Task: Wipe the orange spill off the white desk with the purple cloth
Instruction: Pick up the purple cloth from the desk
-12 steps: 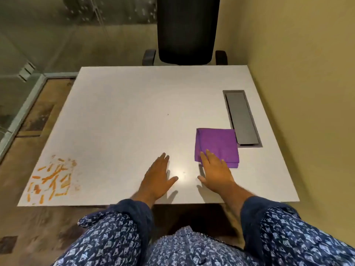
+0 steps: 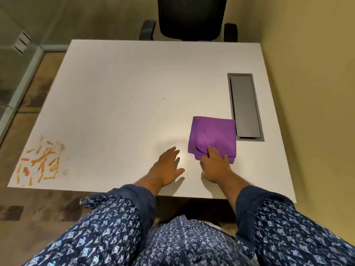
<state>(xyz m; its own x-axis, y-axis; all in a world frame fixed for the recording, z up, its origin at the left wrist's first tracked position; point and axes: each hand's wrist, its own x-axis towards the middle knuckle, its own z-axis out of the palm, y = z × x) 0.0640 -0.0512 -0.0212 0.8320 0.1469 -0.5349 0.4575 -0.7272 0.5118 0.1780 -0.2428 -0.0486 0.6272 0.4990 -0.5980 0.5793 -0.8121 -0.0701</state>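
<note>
Purple cloth (image 2: 213, 137): folded, lying flat on the white desk (image 2: 124, 89) at about 4 o'clock from the desk's centre, its right edge just beside the grey cable hatch (image 2: 245, 106).

Head view, the only one. My right hand (image 2: 216, 166) rests palm down on the cloth's near edge, fingers (image 2: 211, 151) spread over the fabric; nothing is gripped, the cloth is merely touched. My left hand (image 2: 166, 167) lies flat and open on the bare desk at 9 o'clock from the right hand, apart from the cloth, holding nothing.

Orange spill (image 2: 40, 162): streaks and smears at the desk's 8 o'clock corner, well apart from both hands and the cloth.

A black office chair (image 2: 191, 16) stands beyond the far edge at 12 o'clock. Both sleeves are blue patterned.
</note>
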